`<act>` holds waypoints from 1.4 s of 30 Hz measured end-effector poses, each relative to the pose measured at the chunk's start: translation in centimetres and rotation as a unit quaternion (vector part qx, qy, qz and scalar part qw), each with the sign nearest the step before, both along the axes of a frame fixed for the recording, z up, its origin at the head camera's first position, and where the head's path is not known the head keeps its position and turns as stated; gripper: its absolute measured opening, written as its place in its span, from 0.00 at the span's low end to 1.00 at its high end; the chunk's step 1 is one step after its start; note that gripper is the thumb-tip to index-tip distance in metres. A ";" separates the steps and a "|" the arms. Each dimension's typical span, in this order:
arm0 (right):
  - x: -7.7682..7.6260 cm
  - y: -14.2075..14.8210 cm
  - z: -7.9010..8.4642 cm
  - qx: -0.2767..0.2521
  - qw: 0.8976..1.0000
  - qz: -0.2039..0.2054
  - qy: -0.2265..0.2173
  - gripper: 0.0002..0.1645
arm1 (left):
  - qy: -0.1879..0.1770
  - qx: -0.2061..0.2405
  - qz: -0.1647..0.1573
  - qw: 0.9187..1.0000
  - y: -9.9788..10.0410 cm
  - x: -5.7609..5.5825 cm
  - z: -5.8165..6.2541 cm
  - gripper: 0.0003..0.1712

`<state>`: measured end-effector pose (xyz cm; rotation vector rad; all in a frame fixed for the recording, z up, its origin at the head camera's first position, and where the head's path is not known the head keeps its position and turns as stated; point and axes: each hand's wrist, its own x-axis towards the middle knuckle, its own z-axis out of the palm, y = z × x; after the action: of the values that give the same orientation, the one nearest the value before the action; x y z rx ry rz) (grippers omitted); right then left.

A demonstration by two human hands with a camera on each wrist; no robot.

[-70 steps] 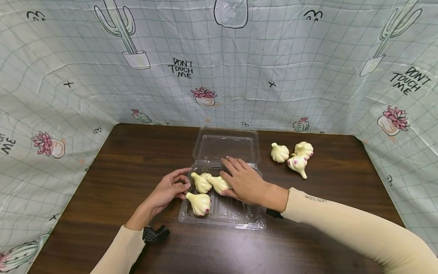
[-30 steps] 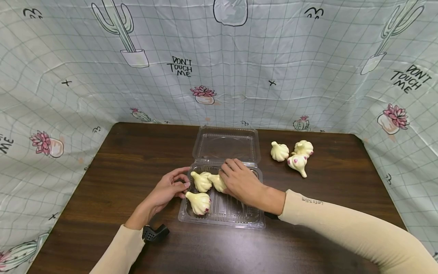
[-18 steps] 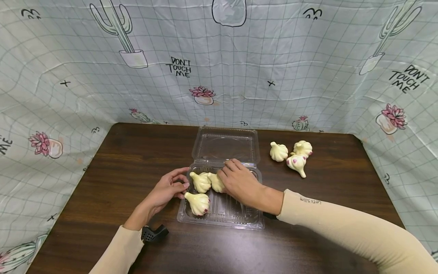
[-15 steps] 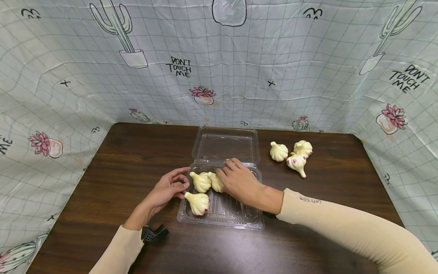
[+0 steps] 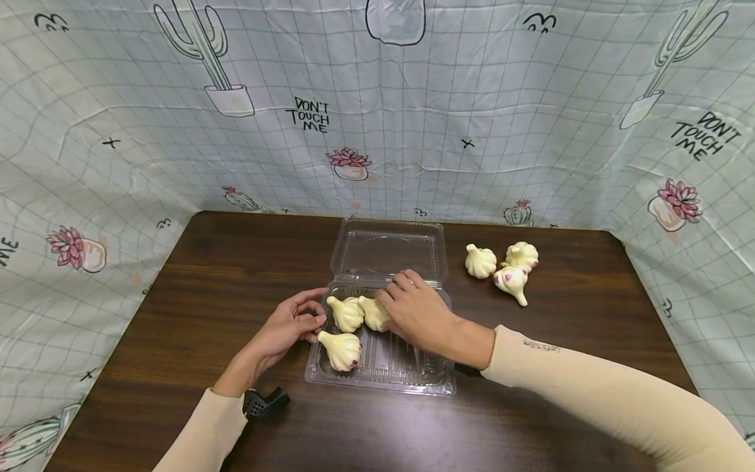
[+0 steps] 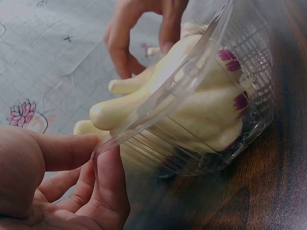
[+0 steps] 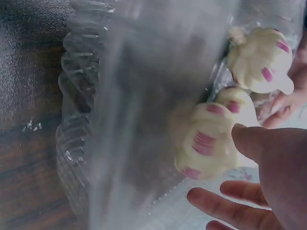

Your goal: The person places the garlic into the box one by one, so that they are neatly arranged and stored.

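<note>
Hands (image 5: 290, 322) (image 5: 417, 313) apart, left wrist view reveals pinched rim (image 6: 153, 116).

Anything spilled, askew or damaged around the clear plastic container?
Mostly no: the cream garlic bulbs in the clear hinged plastic container show no visible damage. One oddity, right wrist view: a small whitish patch on the dark brown wooden table; debris or glare, can't tell.
</note>
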<state>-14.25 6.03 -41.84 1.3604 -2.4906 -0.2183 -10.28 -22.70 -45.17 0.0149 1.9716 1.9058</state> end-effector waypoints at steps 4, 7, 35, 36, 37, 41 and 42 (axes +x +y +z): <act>-0.1 0.7 0.7 -0.012 1.000 -0.003 0.003 0.30 | 0.005 0.000 -0.003 1.000 0.1 -0.1 0.0 0.35; -0.2 1.5 1.3 -0.032 0.999 -0.008 0.002 0.29 | 0.007 -0.001 -0.004 1.000 0.1 -0.1 0.1 0.35; -2.4 16.8 0.8 -0.149 0.979 -0.135 0.013 0.35 | 0.004 -0.013 0.002 1.000 0.2 0.1 0.3 0.35; -2.5 17.0 0.7 -0.148 0.979 -0.140 0.013 0.35 | 0.004 -0.014 0.002 1.000 0.2 0.1 0.3 0.35; -2.6 17.2 0.6 -0.148 0.978 -0.146 0.011 0.35 | 0.004 -0.014 0.002 1.000 0.2 0.1 0.3 0.35; -3.2 17.4 0.3 -0.136 0.976 -0.171 -0.006 0.38 | 0.004 -0.013 0.003 1.000 0.3 0.1 0.2 0.35; -3.4 17.4 0.3 -0.132 0.975 -0.177 -0.013 0.38 | 0.004 -0.013 0.003 1.000 0.3 0.1 0.2 0.35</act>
<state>-17.64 23.42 -41.55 0.8162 -2.6534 0.0573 -10.19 -22.44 -44.98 0.0097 2.0037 1.8880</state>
